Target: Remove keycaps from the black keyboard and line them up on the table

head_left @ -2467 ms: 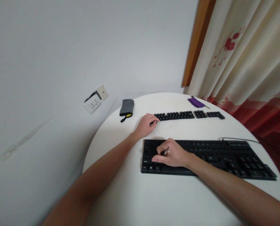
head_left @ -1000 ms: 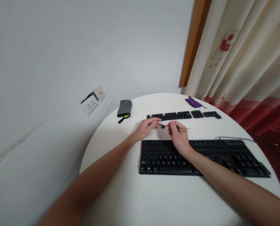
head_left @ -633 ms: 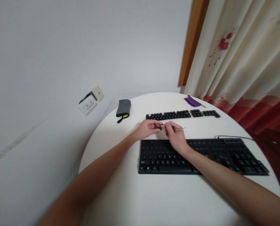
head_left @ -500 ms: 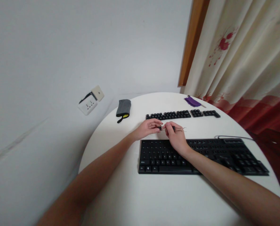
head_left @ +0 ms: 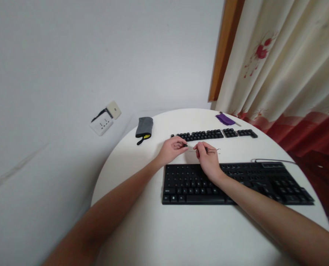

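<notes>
My left hand (head_left: 171, 149) is closed in a pinch on a small black keycap (head_left: 185, 145), just in front of the rows of loose keycaps. A short gap to its right, my right hand (head_left: 208, 157) grips a wire keycap puller (head_left: 214, 150). Thin wire prongs stick out on the right of that hand, and a dark part shows between the fingers. Below both hands lies a black keyboard (head_left: 205, 199), whose upper left rows are bare of caps while the lower rows carry them. My right wrist and forearm cover part of it.
Behind the hands, loose black keycaps (head_left: 211, 134) stand in rows. A folded grey cloth (head_left: 144, 126) lies at the back left, a purple brush-like item (head_left: 224, 119) at the back right. The keyboard's cable (head_left: 275, 160) runs rightward over the round white table (head_left: 131, 221).
My hands have drawn apart a little. The left has shifted up and left with the keycap, while the right has moved slightly right with the puller.
</notes>
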Motion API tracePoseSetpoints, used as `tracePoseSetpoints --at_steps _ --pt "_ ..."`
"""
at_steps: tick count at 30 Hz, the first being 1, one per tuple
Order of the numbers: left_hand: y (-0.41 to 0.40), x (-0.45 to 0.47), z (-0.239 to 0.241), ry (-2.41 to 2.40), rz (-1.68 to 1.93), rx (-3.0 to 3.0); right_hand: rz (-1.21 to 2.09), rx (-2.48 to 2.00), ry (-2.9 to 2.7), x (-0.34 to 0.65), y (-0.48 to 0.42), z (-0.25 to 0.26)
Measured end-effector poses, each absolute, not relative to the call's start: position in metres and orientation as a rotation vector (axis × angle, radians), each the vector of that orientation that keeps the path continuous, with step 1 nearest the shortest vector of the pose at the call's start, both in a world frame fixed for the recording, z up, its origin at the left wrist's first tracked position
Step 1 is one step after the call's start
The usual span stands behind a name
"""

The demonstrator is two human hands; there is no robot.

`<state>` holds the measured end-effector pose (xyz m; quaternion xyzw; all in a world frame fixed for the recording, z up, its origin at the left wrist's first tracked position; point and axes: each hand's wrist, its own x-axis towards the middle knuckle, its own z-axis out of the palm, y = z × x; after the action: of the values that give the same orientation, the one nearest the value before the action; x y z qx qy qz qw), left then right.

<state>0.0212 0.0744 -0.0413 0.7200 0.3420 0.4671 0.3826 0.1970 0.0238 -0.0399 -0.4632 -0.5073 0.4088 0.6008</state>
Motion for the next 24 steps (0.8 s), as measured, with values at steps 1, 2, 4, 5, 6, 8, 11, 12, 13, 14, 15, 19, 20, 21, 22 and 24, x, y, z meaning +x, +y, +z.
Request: tracePoseSetpoints --at_steps 1,2,4,5,6,8,11,12,13,14,15,19,20,21,22,24 --pt "0.075 0.020 -0.041 0.943 1.209 1.905 0.954 -1.074 -1.171 0.197 0.024 -0.040" --pt "0.076 0.018 -0.041 1.006 1.215 2.000 0.960 -1.075 -1.167 0.197 0.023 -0.039" --pt "0.077 0.015 -0.041 1.087 1.171 2.246 0.969 -1.076 -1.163 0.197 0.023 -0.038" --pt "0.078 0.014 -0.041 1.111 1.124 2.368 0.970 -1.078 -1.162 0.197 0.023 -0.038" --pt "0.079 0.013 -0.041 1.133 1.066 2.472 0.971 -1.078 -1.163 0.196 0.022 -0.037" --pt "0.081 0.012 -0.043 1.187 0.955 2.600 0.971 -1.077 -1.166 0.196 0.021 -0.035" --pt "0.085 0.012 -0.045 1.255 0.850 2.686 0.976 -1.068 -1.173 0.197 0.020 -0.033" --pt "0.086 0.012 -0.045 1.254 0.831 2.709 0.976 -1.068 -1.178 0.197 0.020 -0.033" --pt "0.087 0.012 -0.045 1.244 0.822 2.728 0.974 -1.069 -1.183 0.197 0.020 -0.033" --pt "0.087 0.012 -0.045 1.232 0.823 2.742 0.970 -1.072 -1.188 0.197 0.020 -0.033" --pt "0.088 0.012 -0.044 1.223 0.831 2.751 0.967 -1.077 -1.192 0.197 0.020 -0.033" --pt "0.089 0.011 -0.043 1.264 0.913 2.740 0.969 -1.087 -1.204 0.197 0.019 -0.032" --pt "0.089 0.012 -0.044 1.287 0.930 2.735 0.969 -1.083 -1.205 0.196 0.019 -0.032" --pt "0.089 0.012 -0.044 1.307 0.942 2.732 0.968 -1.077 -1.205 0.196 0.019 -0.032" --pt "0.089 0.013 -0.044 1.326 0.951 2.730 0.968 -1.070 -1.204 0.196 0.019 -0.031" --pt "0.088 0.015 -0.044 1.361 0.966 2.723 0.970 -1.059 -1.202 0.195 0.019 -0.031"
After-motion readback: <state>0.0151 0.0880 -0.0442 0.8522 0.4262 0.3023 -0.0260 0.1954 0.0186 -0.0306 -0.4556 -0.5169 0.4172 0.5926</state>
